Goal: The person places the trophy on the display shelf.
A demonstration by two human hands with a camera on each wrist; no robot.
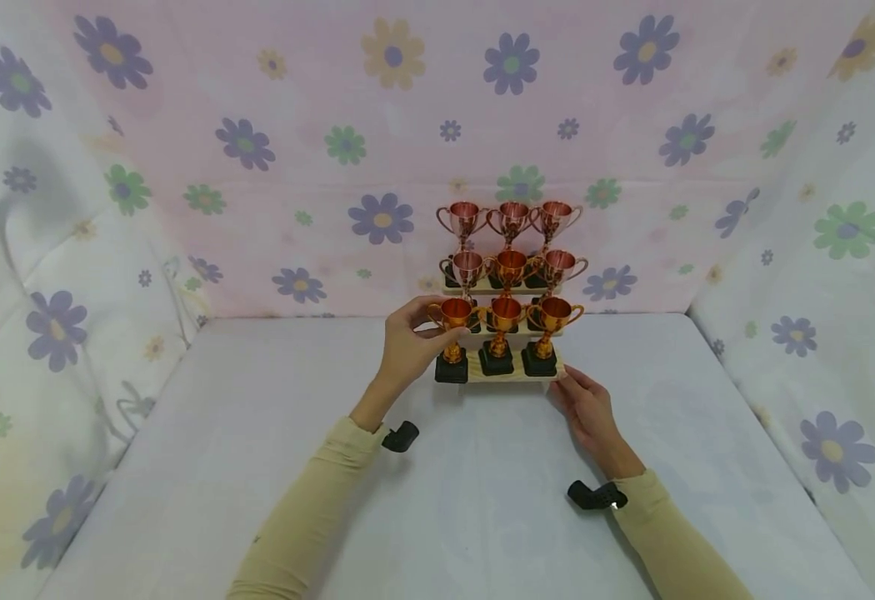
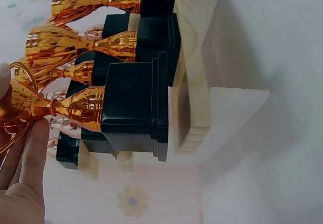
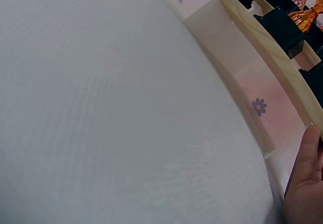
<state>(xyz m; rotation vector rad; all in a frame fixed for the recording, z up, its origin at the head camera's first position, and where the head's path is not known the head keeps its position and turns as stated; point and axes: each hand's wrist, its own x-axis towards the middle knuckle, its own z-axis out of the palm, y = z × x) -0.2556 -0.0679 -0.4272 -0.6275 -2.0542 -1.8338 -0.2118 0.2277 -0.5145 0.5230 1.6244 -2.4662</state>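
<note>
In the head view my left hand (image 1: 407, 342) holds a small gold trophy cup (image 1: 456, 315) by its upper part, the thumb in front. Its black base (image 2: 133, 105) is at the left end of the lowest shelf and sticks out past it; whether it touches the wood cannot be told. Two more gold trophies (image 1: 506, 315) stand on the same shelf. My right hand (image 1: 589, 412) grips the right end of the tiered wooden display rack (image 1: 516, 377), with one fingertip (image 3: 313, 132) against the board's edge. Most of its other fingers are hidden.
Behind, on the higher tiers, stand more trophies, mostly rose-coloured (image 1: 463, 218), with one gold cup (image 1: 511, 267) in the middle row. The rack stands on a white-covered table (image 1: 295, 400), close to a flower-patterned cloth backdrop (image 1: 295, 208).
</note>
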